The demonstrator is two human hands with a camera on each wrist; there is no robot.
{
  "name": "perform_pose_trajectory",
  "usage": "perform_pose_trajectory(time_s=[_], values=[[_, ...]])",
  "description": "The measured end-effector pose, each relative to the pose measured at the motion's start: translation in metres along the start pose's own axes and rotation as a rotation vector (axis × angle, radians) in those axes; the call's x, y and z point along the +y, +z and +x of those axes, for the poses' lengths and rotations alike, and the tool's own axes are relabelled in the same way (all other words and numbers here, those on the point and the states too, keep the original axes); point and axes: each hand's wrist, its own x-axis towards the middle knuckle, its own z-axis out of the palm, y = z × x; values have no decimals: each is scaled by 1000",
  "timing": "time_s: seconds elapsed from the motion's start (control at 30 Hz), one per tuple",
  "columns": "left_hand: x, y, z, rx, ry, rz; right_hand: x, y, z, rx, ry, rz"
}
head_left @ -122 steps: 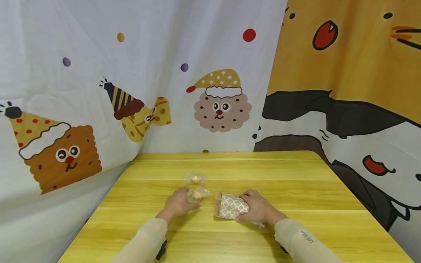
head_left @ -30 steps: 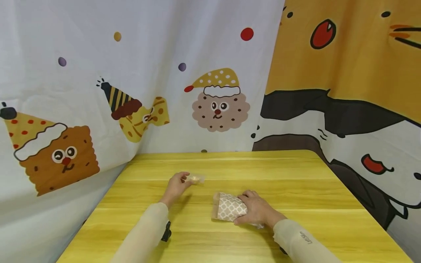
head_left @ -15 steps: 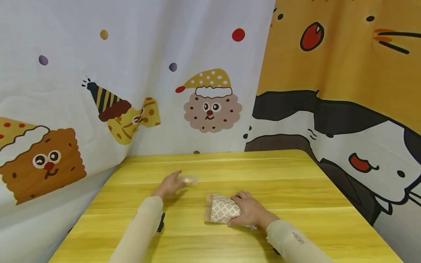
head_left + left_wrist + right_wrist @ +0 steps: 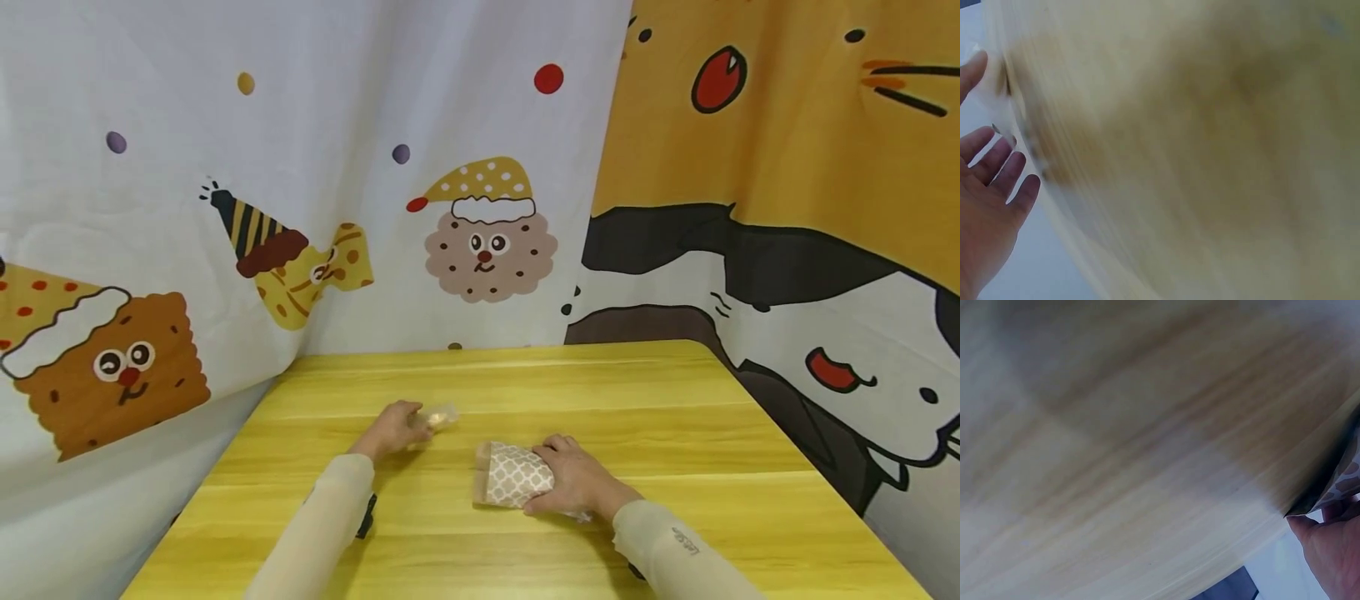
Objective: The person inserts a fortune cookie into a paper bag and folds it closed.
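In the head view, my left hand (image 4: pixel 393 428) holds the left end of a small clear-wrapped snack (image 4: pixel 439 417), with a pale yellow piece inside, just over the table. The left wrist view has the thumb (image 4: pixel 971 74) against the wrapper and the fingers spread below it, half cut off by the frame's edge. My right hand (image 4: pixel 573 477) grips the right part of a brown paper bag (image 4: pixel 517 477) with a white lattice pattern. The bag lies flat, its plain brown mouth edge facing left. Its inside is hidden. Only a corner of the bag (image 4: pixel 1344 478) shows in the right wrist view.
A yellow wood-grain table (image 4: pixel 480 550) spreads under both hands. Behind it hangs a white curtain (image 4: pixel 337 100) with cartoon snacks, and a cartoon animal print (image 4: pixel 772 267) covers the right side. A dark wrist strap (image 4: pixel 367 517) shows by the left sleeve.
Two wrapped snacks lay on the table at first; one has gone from view. My left hand reached farther out to the other, which has shifted slightly nearer. The right hand stays on the bag.
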Motion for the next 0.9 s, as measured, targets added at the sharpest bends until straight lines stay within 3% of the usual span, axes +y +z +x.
perform_pose_trajectory(time_s=[0.23,0.47,0.73,0.9], values=[[-3,-1,-8,21,-5,11,1,1,0,5,-2,5],[5,-3,-30,71,57,-52,3,1,1,4,-5,4],[27,5,-59,-27,274,-50,6,1,1,10,-3,12],[37,17,-64,-92,310,8,6,2,2,11,-8,12]])
